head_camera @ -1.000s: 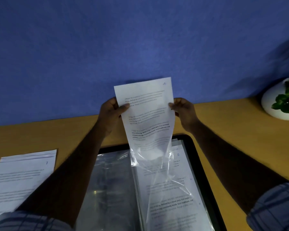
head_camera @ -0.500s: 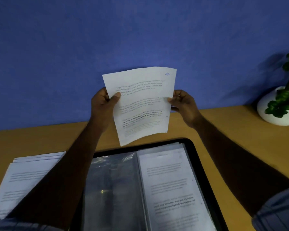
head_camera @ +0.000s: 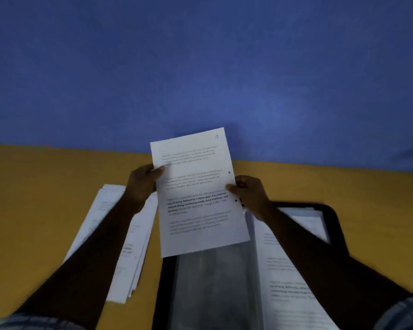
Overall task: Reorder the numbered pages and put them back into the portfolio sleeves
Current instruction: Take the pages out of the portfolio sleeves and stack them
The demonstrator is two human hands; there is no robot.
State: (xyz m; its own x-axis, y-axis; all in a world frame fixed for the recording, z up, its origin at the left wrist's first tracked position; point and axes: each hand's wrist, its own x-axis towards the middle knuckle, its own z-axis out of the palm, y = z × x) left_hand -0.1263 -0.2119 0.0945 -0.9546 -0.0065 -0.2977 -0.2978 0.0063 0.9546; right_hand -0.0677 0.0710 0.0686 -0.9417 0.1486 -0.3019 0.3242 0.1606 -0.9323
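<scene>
Between the left hand [head_camera: 143,184] and the right hand [head_camera: 248,194], each pinching one side edge with curled fingers, hangs the numbered page [head_camera: 198,194]; a second ago it was half inside a clear sleeve, and now it is wholly free and carried leftward. Below the fingers lies the open portfolio [head_camera: 329,217] with its emptied sleeve [head_camera: 215,282], and just outside the left knuckles sits the loose pile [head_camera: 119,246]. This sheet's removal looks done, so it probably joins that pile for sorting.

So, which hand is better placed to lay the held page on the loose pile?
Probably the left hand: it pinches the page at its left edge, on the side of the loose pile. The right hand grips the opposite edge, over the portfolio.
</scene>
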